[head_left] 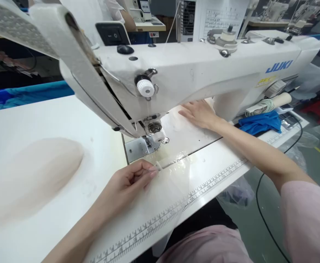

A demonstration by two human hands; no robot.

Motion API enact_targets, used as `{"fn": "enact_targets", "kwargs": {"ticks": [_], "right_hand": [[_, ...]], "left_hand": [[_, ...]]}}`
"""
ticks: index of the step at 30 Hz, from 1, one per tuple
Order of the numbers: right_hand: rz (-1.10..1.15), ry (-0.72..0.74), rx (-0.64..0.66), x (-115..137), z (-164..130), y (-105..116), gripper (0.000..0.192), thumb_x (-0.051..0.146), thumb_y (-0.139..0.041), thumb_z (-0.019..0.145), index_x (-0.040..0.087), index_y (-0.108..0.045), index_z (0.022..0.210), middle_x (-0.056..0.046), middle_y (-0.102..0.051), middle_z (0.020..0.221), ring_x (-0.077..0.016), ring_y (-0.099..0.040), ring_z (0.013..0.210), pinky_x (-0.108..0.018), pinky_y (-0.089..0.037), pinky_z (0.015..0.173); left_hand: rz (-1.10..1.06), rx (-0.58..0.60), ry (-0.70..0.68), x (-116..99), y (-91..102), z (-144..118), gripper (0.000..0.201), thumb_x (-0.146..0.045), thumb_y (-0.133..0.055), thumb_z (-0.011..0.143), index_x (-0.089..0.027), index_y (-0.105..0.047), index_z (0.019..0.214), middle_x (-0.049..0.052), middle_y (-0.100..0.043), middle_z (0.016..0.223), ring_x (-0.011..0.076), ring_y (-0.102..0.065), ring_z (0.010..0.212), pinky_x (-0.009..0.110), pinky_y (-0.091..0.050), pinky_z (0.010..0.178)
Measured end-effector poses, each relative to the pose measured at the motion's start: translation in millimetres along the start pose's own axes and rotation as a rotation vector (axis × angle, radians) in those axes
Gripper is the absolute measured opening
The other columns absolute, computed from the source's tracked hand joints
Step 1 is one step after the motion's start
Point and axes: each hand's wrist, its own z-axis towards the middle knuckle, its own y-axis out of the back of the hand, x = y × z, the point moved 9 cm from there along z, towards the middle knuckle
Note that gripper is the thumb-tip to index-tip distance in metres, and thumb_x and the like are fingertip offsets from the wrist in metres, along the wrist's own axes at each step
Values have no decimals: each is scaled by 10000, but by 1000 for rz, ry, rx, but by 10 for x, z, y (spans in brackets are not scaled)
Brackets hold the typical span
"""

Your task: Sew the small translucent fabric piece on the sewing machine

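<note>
A person's two bare hands work at a white sewing machine [176, 65], its arm lettered "JUKI" in blue [279, 67] above and beyond the right forearm. The left hand [138, 177], thumb and forefinger closed together, pinches the edge of a sheer clear sheet [181, 175], which spreads from those fingertips across the tabletop in front of the machine bed, between the hands. The right hand [198, 113] lies palm down on the bed, fingers extended and slightly parted; whether the sheet reaches beneath it is hard to tell through the glare.

A yellow label [266, 81] under the brand name and a printed sheet [220, 18] behind the machine are too small to read. A printed ruler [189, 200] runs along the table edge, nearer the wearer than both hands. Just beyond the left fingertips sits a steel plate [136, 149], with the machine's head standing over it and blocking part of the view. Blue cloth [262, 123] and a pale roll [281, 100] lie beyond the right forearm. Farther off, past the left hand, a co-worker's arm [128, 21] shows behind a black switch box [112, 34].
</note>
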Motion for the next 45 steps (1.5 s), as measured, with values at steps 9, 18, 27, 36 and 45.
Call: {"fn": "enact_targets", "kwargs": {"ticks": [9,18,27,36,45], "right_hand": [[792,144,396,1273,-697,107,372,370,-700,792,184,-645,1109,-55,-686,1115,-168,-646,938,-271,-504,724],[762,128,594,1388,-452,-101,91,283,-684,790,205,-732,786,41,-680,740,-80,-556,679,-209,-380,578],[1195,-79,523,1329,-546,-307,84,230,-631,819,158,-669,841,21,-663,694,-64,-572,442,-196,-471,443],[808,261,22,1386,-637,65,119,189,-566,884,163,-612,991,-11,-672,771,-83,-599,597,-201,-505,552],[756,421,-48,1464,-697,111,176,192,-530,919,192,-561,1092,19,-646,729,-67,-541,539,-182,-472,512]], "left_hand": [[-20,11,-18,-76,-5,-16,283,-473,-549,872,-209,-609,787,-49,-494,536,85,-393,468,201,-289,430],[13,152,0,-61,84,-47,305,-481,-492,901,-211,-595,806,-18,-548,681,119,-493,614,237,-383,549],[250,-259,-50,-194,190,-99,248,-393,-588,841,-209,-476,718,-94,-352,503,79,-319,459,208,-267,457],[656,-526,-467,-457,197,-294,64,-190,-498,918,-213,-459,873,-114,-343,507,68,-341,421,170,-267,442],[638,-504,-462,-454,178,-296,75,-152,-464,900,-216,-440,867,-113,-370,516,69,-360,420,160,-295,437]]}}
